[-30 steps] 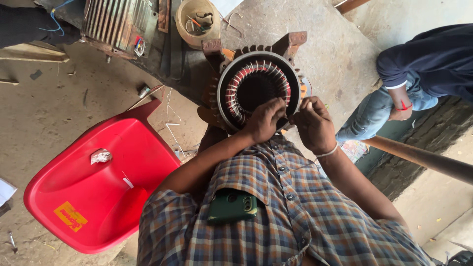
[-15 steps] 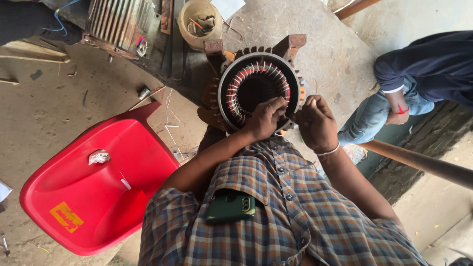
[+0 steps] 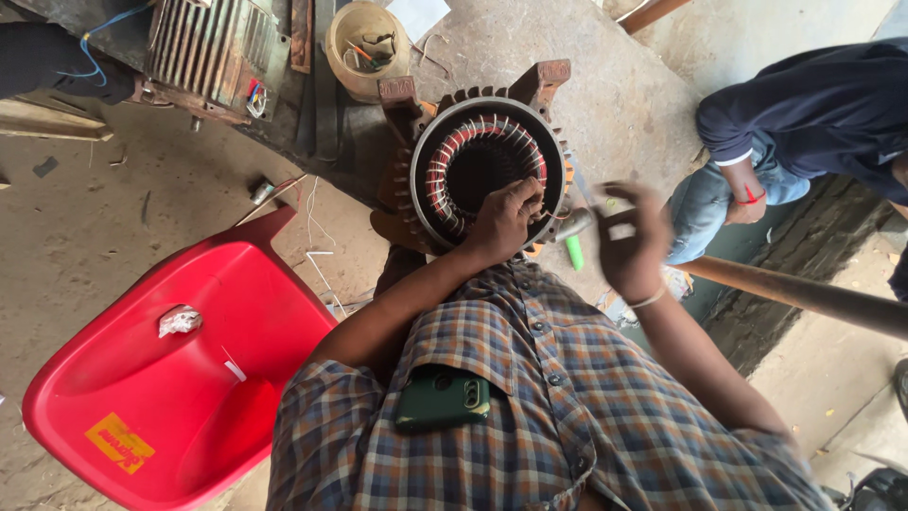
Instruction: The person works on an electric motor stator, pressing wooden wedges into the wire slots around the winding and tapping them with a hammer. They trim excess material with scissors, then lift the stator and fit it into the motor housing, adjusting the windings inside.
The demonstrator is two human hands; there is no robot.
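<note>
An electric motor stator (image 3: 427,151) with copper-and-red windings inside a finned rusty housing lies on a concrete slab, its bore facing me. My left hand (image 3: 503,223) rests on its lower right rim, with the fingertips pressed on the windings. My right hand (image 3: 632,238) is off the stator, raised a little to its right and blurred. Its fingers curl around something small and pale, and I cannot tell what it is. A green-handled tool (image 3: 573,252) with a metal end shows between my hands. A dark green phone (image 3: 441,398) sits in my plaid shirt pocket.
A red plastic chair (image 3: 142,378) with a crumpled scrap on its seat stands at lower left. A finned grey motor (image 3: 203,47) and a tub of small parts (image 3: 367,38) are at the top. Another person in dark blue (image 3: 804,114) crouches at right, above a long pipe (image 3: 804,295).
My right hand has come off the stator's rim and moved right and outward. My left hand stays on the windings. The green-handled tool now shows between the hands.
</note>
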